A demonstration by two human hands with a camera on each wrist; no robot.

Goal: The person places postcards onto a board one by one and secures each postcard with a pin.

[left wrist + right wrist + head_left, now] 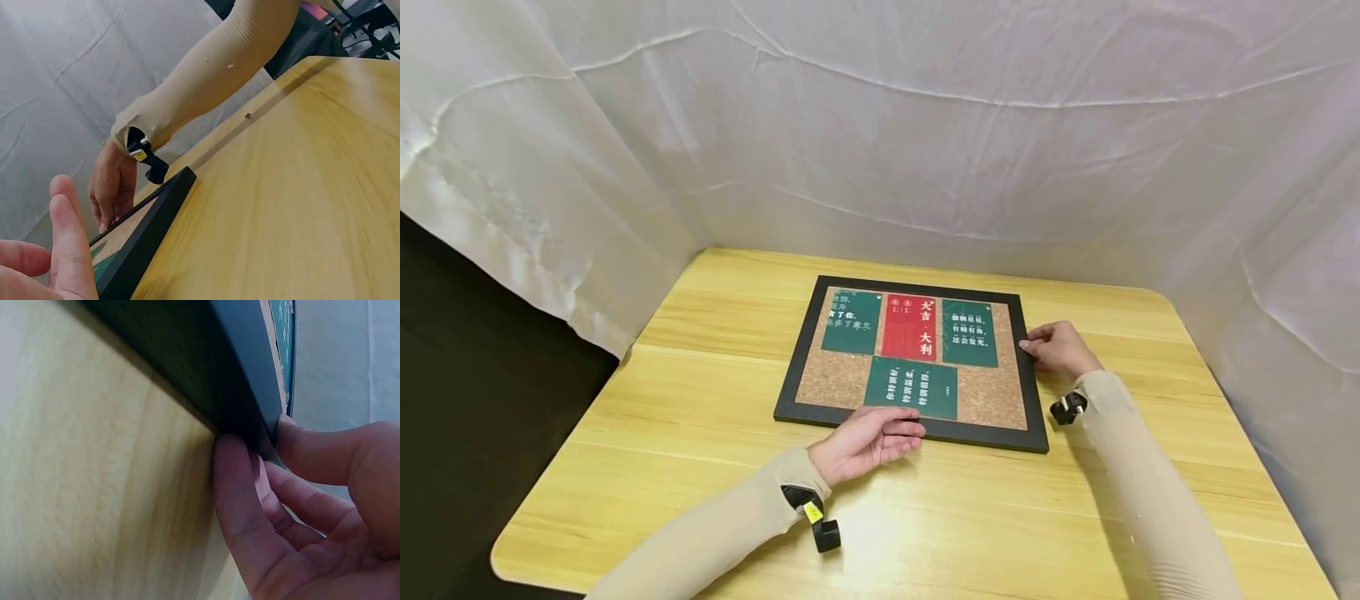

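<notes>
A framed cork board [992,400] with a black border lies on the table. My right hand [1062,348] grips its right edge; in the right wrist view the thumb [325,453] is on the face side and fingers are tucked at the underside. My left hand [872,440] is at the near edge, fingers loosely extended and overlapping the border [153,240]. On the cork, a red card [910,329] sits between a left green card [852,333] and a right green card [970,337]. Below them is another green card [936,392], turned sideways.
The board rests on a light wooden table [700,400] with rounded corners. Pale curtains [880,158] hang behind and at the sides. A dark area [475,375] lies past the table's left edge. Each wrist carries a small black camera, such as the left one [827,535].
</notes>
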